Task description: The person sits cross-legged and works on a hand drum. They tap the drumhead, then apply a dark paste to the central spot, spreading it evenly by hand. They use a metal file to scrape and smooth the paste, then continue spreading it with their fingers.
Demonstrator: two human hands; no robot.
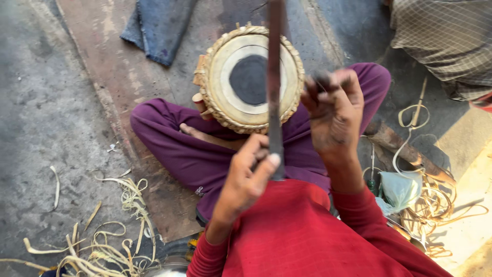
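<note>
The floor (46, 102) is rough grey concrete, with a worn reddish board (128, 72) under the seated person's crossed legs. On the lap sits a drum (249, 78): round, pale skin with a black centre patch, its rim already bound in braided straw-coloured lacing. Just in front of the drum, a long dark flat strip (275, 82) stands upright; the left hand (245, 177) grips its lower end, the right hand (335, 115) pinches something small and dark beside it. Cut pale strap scraps (113, 241) lie left of the drum, coiled strapping (435, 205) to its right.
</note>
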